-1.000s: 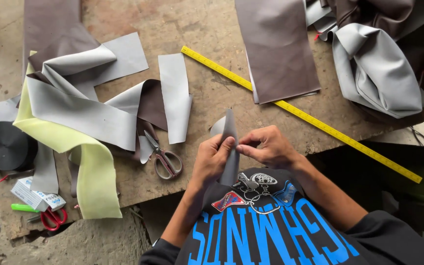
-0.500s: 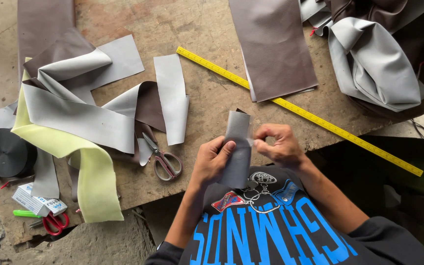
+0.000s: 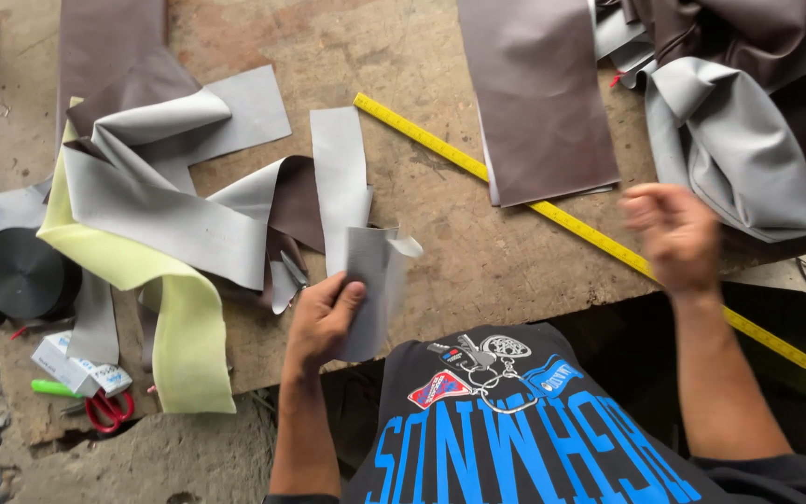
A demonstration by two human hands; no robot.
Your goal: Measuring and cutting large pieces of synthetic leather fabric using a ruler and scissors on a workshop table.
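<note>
The worktop (image 3: 422,56) fills the view, its wood worn. At twelve o'clock lies a brown sheet (image 3: 538,93); at two, a grey bundle (image 3: 734,149); at nine, a heap of grey, brown and yellow strips (image 3: 156,215). A yellow rule (image 3: 571,222) runs from centre toward four. Just below centre the left hand (image 3: 321,317) pinches a small grey piece (image 3: 373,280) — thumb on top. The right hand (image 3: 675,233) hangs loosely curled at three, blurred, holding nothing.
</note>
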